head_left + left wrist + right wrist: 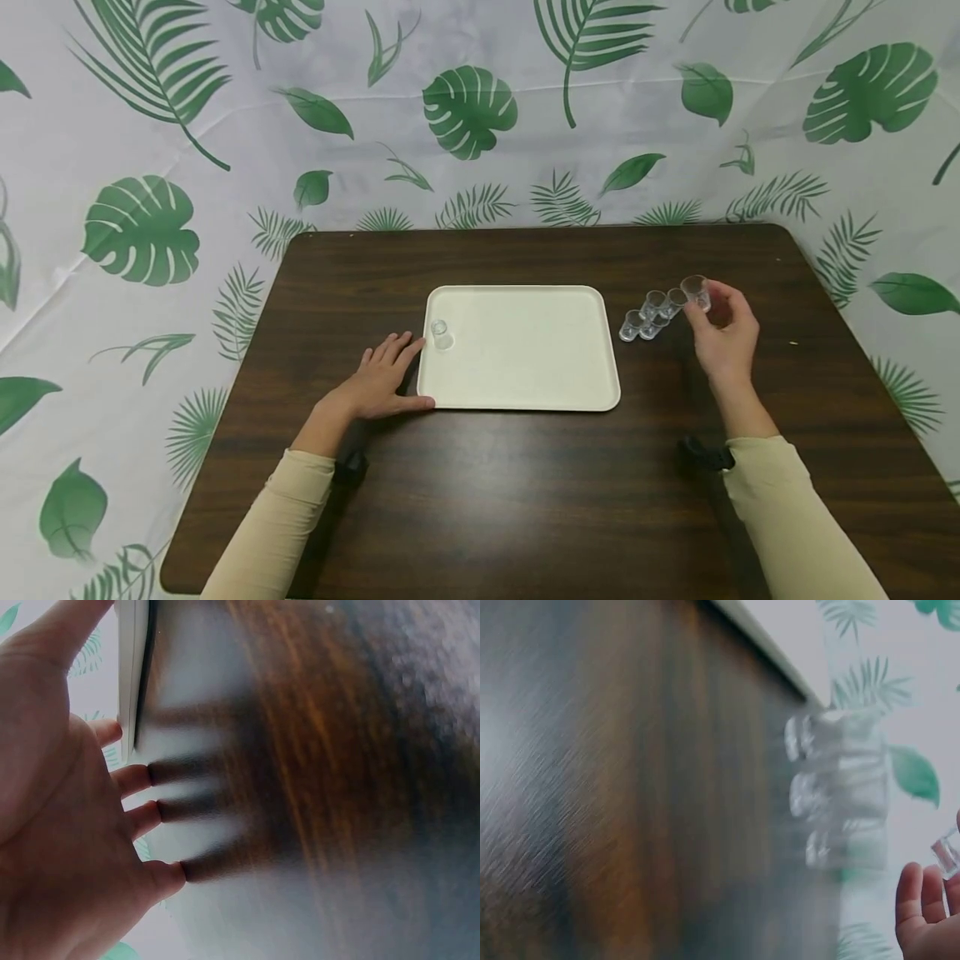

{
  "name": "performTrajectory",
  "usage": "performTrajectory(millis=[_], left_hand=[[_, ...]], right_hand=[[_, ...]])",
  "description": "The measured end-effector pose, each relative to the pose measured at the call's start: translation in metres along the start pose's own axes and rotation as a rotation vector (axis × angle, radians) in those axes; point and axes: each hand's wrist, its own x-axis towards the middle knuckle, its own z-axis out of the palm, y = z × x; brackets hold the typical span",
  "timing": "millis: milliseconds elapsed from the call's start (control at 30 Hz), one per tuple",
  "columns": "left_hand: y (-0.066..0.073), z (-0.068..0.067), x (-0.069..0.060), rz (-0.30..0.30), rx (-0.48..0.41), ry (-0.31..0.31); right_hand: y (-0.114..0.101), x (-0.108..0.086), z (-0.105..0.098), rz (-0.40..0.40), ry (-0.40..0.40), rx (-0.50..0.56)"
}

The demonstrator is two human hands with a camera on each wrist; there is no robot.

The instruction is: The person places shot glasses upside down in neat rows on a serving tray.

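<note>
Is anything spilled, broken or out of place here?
Nothing looks spilled or broken. One pale speck, right of the right hand, looks stray against the dark tabletop; it's too small to identify.

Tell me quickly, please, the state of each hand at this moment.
Left hand: open, touching the tray at its left end.
Right hand: holding a clear cup.

White cloth rises behind and along both sides, green palm fronds and split leaves scattered right across it, a long crease running through up high! Below, it's a dark wood-grain table, far corners rounded, and there's soft light gleaming off its glossy near half.
</note>
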Motion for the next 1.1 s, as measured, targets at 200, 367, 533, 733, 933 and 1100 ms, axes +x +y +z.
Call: performTrajectory(millis=[200, 367, 533, 733, 933, 1100], left_hand=[[-0.001, 0.002, 0.001, 0.023, 0.003, 0.017], [-0.001, 0.001, 0.001, 0.028, -0.003, 0.018], [0.000, 0.000, 0.001, 0.024, -0.002, 0.018], [-0.001, 0.000, 0.000, 0.023, 0.001, 0.018], [0.001, -0.001, -0.001, 0.021, 0.001, 0.016], [0.000, -0.001, -0.001, 0.027, -0.002, 0.023]], right_hand=[[-0.025, 0.000, 0.013, -0.121, -0.115, -0.058], [-0.043, -0.002, 0.029, -0.228, -0.252, -0.108], [-0.058, -0.010, 0.050, -0.298, -0.415, -0.138], [-0.062, -0.028, 0.082, -0.354, -0.582, -0.187], [-0.064, -0.040, 0.110, -0.343, -0.636, -0.179], [-0.067, -0.049, 0.129, -0.271, -0.645, -0.113]])
